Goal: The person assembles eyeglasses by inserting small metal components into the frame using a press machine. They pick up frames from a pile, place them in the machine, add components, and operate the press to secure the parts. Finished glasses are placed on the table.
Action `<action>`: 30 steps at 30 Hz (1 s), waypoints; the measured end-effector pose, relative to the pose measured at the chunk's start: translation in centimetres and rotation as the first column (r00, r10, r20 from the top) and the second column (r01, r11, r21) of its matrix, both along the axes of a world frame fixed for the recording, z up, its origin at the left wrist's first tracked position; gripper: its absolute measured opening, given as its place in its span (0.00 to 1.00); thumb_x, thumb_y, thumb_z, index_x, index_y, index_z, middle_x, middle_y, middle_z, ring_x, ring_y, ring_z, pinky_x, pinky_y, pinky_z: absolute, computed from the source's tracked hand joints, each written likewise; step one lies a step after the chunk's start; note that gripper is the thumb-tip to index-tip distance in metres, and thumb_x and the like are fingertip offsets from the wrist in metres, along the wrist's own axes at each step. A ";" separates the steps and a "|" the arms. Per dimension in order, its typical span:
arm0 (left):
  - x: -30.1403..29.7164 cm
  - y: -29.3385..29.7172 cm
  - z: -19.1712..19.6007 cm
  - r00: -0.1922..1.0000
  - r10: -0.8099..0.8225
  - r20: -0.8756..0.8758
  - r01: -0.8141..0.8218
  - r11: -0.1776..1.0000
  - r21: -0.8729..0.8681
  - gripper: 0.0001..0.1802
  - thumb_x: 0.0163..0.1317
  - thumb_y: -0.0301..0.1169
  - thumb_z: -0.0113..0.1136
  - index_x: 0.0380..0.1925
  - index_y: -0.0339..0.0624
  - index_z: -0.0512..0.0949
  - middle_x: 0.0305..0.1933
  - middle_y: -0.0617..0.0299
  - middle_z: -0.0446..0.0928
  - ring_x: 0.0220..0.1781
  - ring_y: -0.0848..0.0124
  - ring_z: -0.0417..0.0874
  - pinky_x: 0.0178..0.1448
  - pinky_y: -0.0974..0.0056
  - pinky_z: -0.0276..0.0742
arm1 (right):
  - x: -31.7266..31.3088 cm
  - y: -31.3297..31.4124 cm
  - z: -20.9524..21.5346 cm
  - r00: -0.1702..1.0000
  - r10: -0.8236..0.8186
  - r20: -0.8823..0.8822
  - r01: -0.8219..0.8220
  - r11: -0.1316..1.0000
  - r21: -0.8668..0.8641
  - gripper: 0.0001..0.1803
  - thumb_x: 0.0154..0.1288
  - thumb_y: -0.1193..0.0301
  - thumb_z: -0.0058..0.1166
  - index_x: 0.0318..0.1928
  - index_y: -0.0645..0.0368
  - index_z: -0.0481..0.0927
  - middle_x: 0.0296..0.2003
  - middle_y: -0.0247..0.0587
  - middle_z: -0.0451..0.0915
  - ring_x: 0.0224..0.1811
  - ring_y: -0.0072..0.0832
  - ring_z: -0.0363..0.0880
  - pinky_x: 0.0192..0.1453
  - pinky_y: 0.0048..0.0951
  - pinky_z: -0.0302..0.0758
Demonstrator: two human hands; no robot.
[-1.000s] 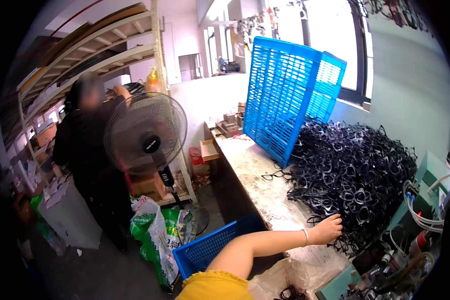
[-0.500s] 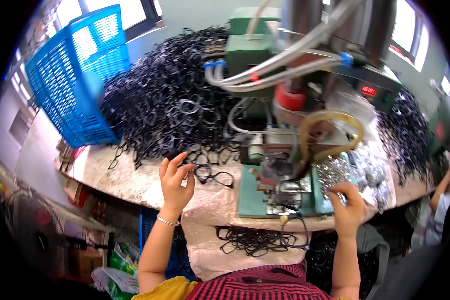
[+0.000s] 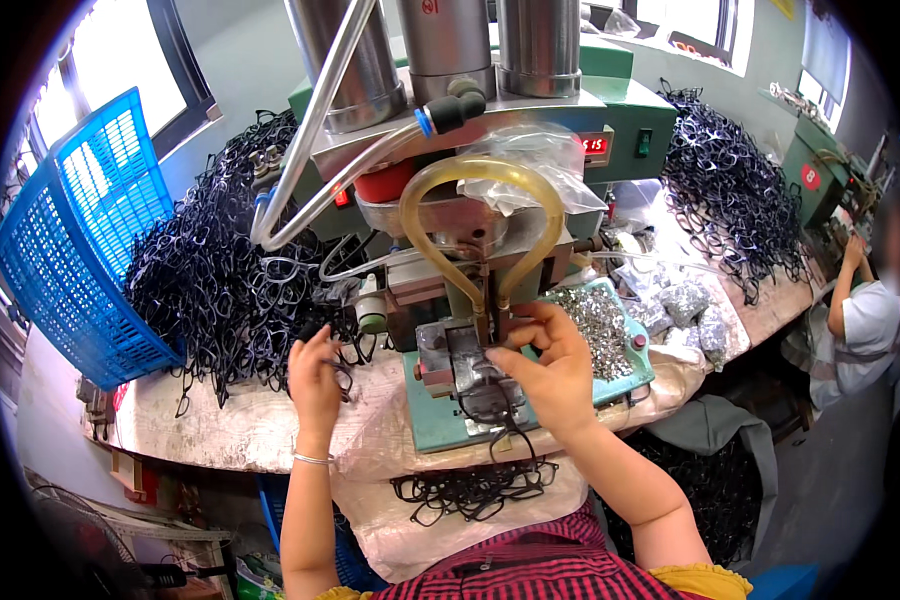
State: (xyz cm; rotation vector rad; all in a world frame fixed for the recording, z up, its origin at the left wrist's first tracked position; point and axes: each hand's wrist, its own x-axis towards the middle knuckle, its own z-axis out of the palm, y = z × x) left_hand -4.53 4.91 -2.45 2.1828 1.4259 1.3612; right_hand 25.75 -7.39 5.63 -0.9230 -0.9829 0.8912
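Blue lattice basket [image 3: 80, 260]; black frames [image 3: 220, 290]; green machine base [image 3: 440, 420]; yellowish hose [image 3: 480, 215]; red-checked apron [image 3: 540, 565].

The palm of the right hand [image 3: 553, 372] is turned away, so what is pinched between its fingertips cannot be made out; part of the dark frame [image 3: 490, 395] on the machine's fixture is covered by that hand; the fingertips of the left hand [image 3: 315, 378] are lost among the black frames of the heap [image 3: 220, 280], and whether one is gripped cannot be told; the small metal parts [image 3: 600, 320] in the tray are too fine to be identified; the blue crate [image 3: 75, 260] is cut by the dark rim; the co-worker [image 3: 865, 310] at the right edge is blurred.
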 end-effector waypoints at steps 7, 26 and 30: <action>2.1 -3.3 0.5 0.450 0.274 0.850 -0.045 0.958 -0.285 0.25 0.78 0.50 0.40 0.34 0.40 0.72 0.24 0.63 0.73 0.25 0.76 0.71 0.33 0.71 0.68 | -1.1 -2.9 1.6 0.994 0.016 0.105 -0.014 1.000 -0.023 0.31 0.60 0.82 0.58 0.64 0.68 0.65 0.52 0.45 0.79 0.56 0.27 0.77 0.60 0.28 0.72; 15.1 -10.2 6.7 0.787 -0.614 -0.056 0.522 0.615 0.590 0.13 0.62 0.38 0.58 0.24 0.44 0.72 0.29 0.61 0.78 0.29 0.60 0.79 0.32 0.59 0.76 | 10.6 -0.7 -3.6 0.354 -0.597 0.720 0.614 0.729 0.302 0.06 0.53 0.76 0.66 0.32 0.60 0.83 0.36 0.44 0.82 0.45 0.42 0.79 0.53 0.39 0.73; 15.7 -9.5 5.0 0.806 -0.587 -0.078 0.513 0.628 0.585 0.13 0.61 0.39 0.61 0.25 0.44 0.71 0.30 0.61 0.78 0.28 0.61 0.79 0.31 0.58 0.75 | 10.8 -0.9 -4.0 0.403 -0.647 0.647 0.659 0.696 0.285 0.04 0.54 0.77 0.65 0.32 0.60 0.84 0.32 0.40 0.81 0.40 0.40 0.79 0.47 0.36 0.73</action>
